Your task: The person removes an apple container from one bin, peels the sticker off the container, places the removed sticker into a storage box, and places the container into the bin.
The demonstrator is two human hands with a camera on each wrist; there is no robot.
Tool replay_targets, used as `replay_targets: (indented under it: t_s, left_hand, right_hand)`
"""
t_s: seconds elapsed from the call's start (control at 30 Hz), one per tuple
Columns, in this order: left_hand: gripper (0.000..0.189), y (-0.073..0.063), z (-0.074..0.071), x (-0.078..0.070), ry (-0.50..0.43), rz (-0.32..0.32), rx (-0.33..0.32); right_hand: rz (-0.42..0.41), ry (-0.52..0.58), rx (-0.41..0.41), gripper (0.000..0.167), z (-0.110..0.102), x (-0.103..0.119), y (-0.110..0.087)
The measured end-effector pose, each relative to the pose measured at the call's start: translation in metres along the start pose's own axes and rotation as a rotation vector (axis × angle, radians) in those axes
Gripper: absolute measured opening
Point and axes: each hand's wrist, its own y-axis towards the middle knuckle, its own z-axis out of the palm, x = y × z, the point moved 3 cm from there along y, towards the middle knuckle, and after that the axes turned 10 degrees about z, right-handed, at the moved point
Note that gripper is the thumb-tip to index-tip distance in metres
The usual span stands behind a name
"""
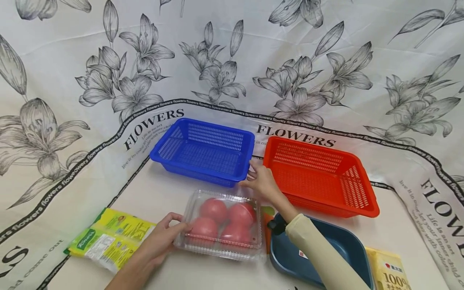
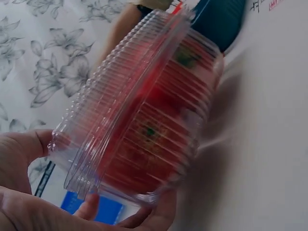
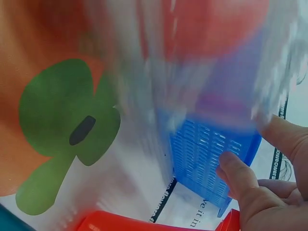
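Observation:
A clear plastic clamshell box with several red tomatoes inside is at the front middle. My left hand grips its left side, thumb on one face and fingers around the other in the left wrist view. Behind the box, my right hand is at the right front corner of the blue basket, thumb and fingers apart. In the right wrist view, the blurred box overlaps the thumb's tip, so I cannot tell whether they touch.
A red basket stands right of the blue one. Under my right forearm is a dark blue tray, with a yellow packet beside it. A yellow-green Knorr bag lies at left. A flower-printed cloth hangs behind.

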Motion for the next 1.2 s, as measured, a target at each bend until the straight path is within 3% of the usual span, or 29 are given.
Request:
replay_targets:
  t_s: [0.2,0.33,0.43,0.6,0.8,0.9,1.03,1.2]
  left_hand:
    - [0.036,-0.006,-0.017,-0.017,0.048,-0.083,0.022]
    - [0.036,-0.009,-0.032,-0.034,0.068,-0.092,0.073]
    - [0.034,-0.010,-0.043,-0.051,0.065,-0.040,0.157]
    - [0.027,-0.004,-0.057,-0.087,0.052,0.108,0.267]
    - [0.025,0.015,-0.064,-0.125,0.075,0.194,0.354]
    - [0.047,0.028,-0.063,-0.141,0.076,0.186,0.380]
    - [0.078,0.051,-0.058,-0.161,0.057,0.147,0.360]
    - [0.090,0.084,-0.046,-0.182,-0.014,0.092,0.333]
  right_hand:
    - [0.007,0.003,0.005,0.094,-0.013,-0.007,-0.002]
    - [0.020,0.014,0.006,0.094,-0.023,-0.011,-0.005]
    - [0.006,-0.017,-0.013,0.092,-0.029,-0.013,-0.007]
    - [-0.021,-0.065,-0.061,0.087,-0.036,-0.017,-0.007]
    - [-0.016,-0.065,-0.045,0.089,-0.034,-0.021,-0.006]
    - [-0.001,-0.057,-0.030,0.091,-0.030,-0.022,-0.005]
    - [0.015,-0.063,-0.024,0.091,-0.024,-0.022,-0.003]
    - [0.038,-0.038,-0.005,0.091,-0.016,-0.020,-0.003]
